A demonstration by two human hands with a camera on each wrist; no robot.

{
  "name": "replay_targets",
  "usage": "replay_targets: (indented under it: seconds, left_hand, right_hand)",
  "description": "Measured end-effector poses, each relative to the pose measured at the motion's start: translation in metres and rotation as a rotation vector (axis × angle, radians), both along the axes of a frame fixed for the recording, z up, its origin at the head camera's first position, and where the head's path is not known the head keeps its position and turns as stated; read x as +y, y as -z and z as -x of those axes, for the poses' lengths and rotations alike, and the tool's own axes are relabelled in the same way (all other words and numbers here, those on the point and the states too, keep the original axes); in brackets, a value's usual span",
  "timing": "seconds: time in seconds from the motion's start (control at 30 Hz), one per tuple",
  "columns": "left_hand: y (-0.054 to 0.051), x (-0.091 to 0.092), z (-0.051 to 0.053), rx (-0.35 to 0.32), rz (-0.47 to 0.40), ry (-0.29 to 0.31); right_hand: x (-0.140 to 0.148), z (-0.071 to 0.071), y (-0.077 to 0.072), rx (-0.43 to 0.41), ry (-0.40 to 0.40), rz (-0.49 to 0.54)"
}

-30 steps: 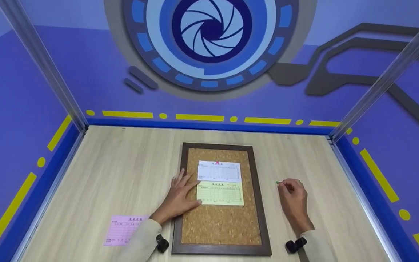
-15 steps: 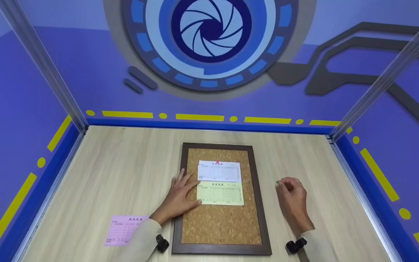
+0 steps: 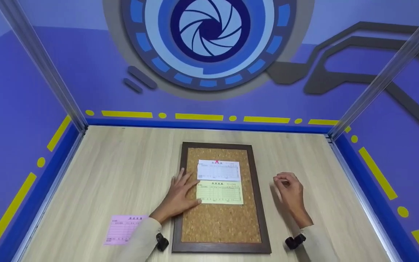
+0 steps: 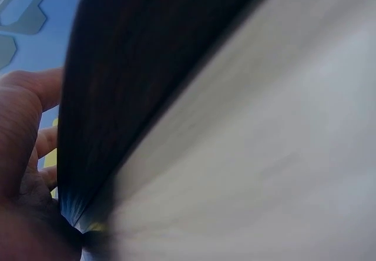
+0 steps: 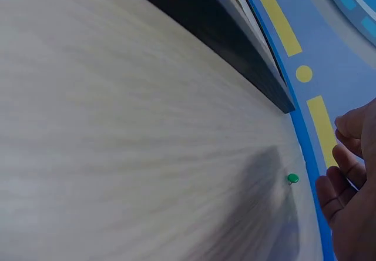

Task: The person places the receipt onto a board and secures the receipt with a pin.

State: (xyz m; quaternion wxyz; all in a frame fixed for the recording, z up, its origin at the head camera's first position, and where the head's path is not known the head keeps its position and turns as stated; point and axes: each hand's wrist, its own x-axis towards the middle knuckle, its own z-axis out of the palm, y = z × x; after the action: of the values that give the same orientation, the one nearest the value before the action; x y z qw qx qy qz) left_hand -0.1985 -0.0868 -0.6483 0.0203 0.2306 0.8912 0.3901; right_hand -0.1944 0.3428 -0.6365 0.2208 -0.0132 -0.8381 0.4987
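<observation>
A dark-framed cork board (image 3: 220, 225) lies on the table, with a white slip of paper (image 3: 219, 171) and a pale green slip (image 3: 219, 193) on it. A pink pushpin (image 3: 217, 161) sits at the white slip's top edge. My left hand (image 3: 176, 200) rests on the board's left side with fingers spread, touching the slips' left edges. To the right of the board, my right hand (image 3: 291, 191) is raised off the table, thumb and forefinger together; whether they hold anything is hidden. In the right wrist view a green pushpin (image 5: 293, 178) appears on the table, apart from the fingers.
A pink slip of paper (image 3: 124, 229) lies on the table left of the board, partly covered by the left sleeve. Blue panels (image 3: 209, 98) enclose the table's back and sides. A black wrist camera (image 3: 295, 241) is strapped on each wrist.
My right hand has shifted slightly up and left in the head view, and its shadow shows more beneath it. The green pushpin by its fingertips has gone out of sight there. My left hand stays put.
</observation>
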Motion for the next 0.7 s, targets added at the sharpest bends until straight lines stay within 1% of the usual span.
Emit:
replay_targets:
  seconds: [0.07, 0.13, 0.3, 0.37, 0.53, 0.7]
  left_hand:
    - [0.000, 0.000, 0.000, 0.001, 0.002, 0.001]
    - [0.001, 0.000, 0.001, 0.002, 0.005, 0.001]
    - [0.002, 0.000, 0.002, -0.002, 0.007, 0.004]
    - [0.002, 0.000, 0.002, -0.003, 0.008, 0.004]
    - [0.002, -0.001, 0.002, -0.001, 0.015, -0.005]
    - [0.002, -0.001, 0.002, 0.004, 0.008, 0.001]
  right_hand:
    - [-0.004, 0.001, -0.003, 0.023, -0.007, 0.003]
    - [-0.012, -0.001, -0.012, 0.037, -0.014, 0.009]
    - [-0.019, 0.000, -0.020, 0.026, -0.027, 0.001]
    - [-0.020, 0.002, -0.017, 0.037, -0.032, -0.001]
    - [-0.035, 0.001, -0.026, 0.089, -0.071, 0.004]
    - [-0.040, 0.002, -0.029, 0.062, -0.094, -0.011]
